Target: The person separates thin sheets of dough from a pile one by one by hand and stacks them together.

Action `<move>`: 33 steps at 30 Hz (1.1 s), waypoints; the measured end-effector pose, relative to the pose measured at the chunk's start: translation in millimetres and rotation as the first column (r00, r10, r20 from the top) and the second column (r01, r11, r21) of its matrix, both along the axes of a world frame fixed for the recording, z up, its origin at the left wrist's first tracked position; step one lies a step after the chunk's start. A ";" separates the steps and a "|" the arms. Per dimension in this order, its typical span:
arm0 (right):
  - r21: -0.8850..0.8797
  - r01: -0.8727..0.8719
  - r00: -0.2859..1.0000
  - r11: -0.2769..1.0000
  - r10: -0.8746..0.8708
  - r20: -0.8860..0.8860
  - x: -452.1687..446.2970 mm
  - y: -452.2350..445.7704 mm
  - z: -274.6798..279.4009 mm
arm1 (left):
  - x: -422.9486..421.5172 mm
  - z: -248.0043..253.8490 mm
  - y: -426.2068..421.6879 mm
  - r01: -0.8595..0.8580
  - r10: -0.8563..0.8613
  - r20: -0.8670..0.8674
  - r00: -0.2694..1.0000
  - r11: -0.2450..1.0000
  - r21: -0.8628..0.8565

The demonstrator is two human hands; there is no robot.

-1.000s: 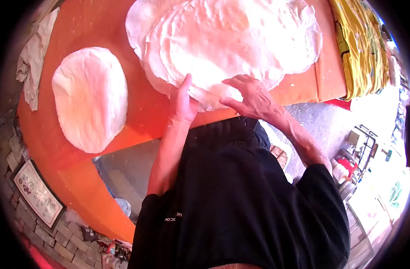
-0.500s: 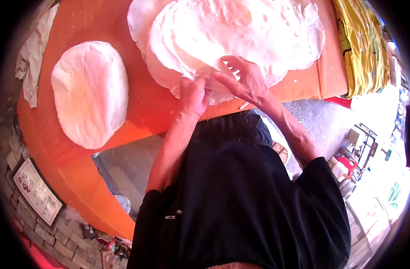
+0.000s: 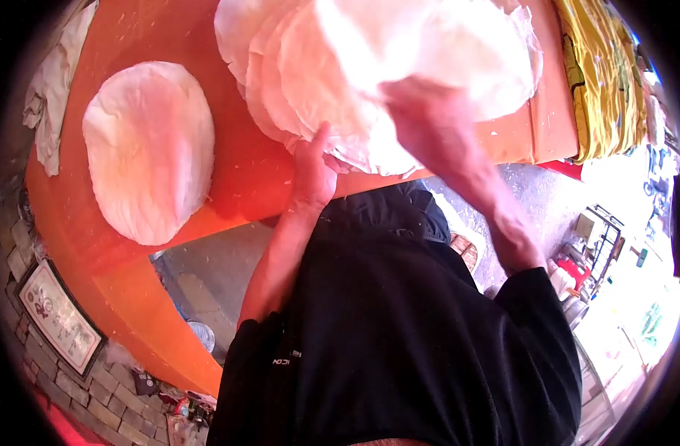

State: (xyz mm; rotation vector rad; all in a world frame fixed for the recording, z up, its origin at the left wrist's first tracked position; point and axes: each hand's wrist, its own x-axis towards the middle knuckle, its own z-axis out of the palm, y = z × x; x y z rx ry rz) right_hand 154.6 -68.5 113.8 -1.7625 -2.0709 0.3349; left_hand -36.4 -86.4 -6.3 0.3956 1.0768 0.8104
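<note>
A pile of thin, soft white sheets (image 3: pixel 318 82), roughly round with ragged edges, lies in overlapping layers on the orange-covered table (image 3: pixel 240 160). At the pile's near edge is my left hand (image 3: pixel 315 172), its thumb pointing up against the sheets and its fingers curled at their rim, pinching the edge. My right hand (image 3: pixel 425 104) is over the near right part of the pile, smeared by motion; its fingers cannot be made out. Off to the left, a separate oval white stack (image 3: pixel 148 152) of similar material rests apart from both hands.
Folded yellow cloth (image 3: pixel 604 82) sits at the table's right end. A white cloth (image 3: pixel 54 97) hangs at the far left edge. Below on the left, a framed panel (image 3: pixel 61 316) leans near brick paving. A metal rack (image 3: pixel 604 241) with items stands at the right.
My right hand has moved right from beside the left hand and is blurred. The top sheet now spreads smoother and farther over the pile's near edge. My left thumb has lifted upright.
</note>
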 end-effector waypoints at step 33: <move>-0.265 -0.067 0.998 0.962 0.063 -0.023 19.7 -7.3 -29.9 | 22.6 49.7 -9.0 0.001 0.019 0.374 0.927 0.999 -0.052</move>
